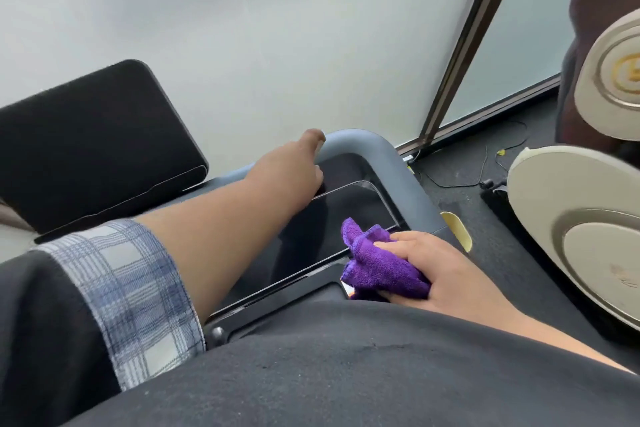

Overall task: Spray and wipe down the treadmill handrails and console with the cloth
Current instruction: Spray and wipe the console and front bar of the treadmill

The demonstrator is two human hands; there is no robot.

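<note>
Purple cloth (381, 263) sits bunched in the right hand (446, 274), fingers curled round it, just over the console (332, 218). Left hand (294, 163) reaches the handrail (360, 140), grip unclear. Wiping looks underway; no sprayer visible.

A single head-mounted wide-angle camera supplies the only view. It looks forward and steeply down from the wearer's head, tilted so that horizontal edges slope across the frame. The wearer's dark torso fills the bottom edge, very close to the lens. The treadmill console (332, 236) sits just beyond it at mid-frame, near the camera. The frosted glass wall (277, 28) occupies the upper field, farther off. Neighbouring equipment (588, 236) enters along the right edge. No second view exists for overlap.
</note>
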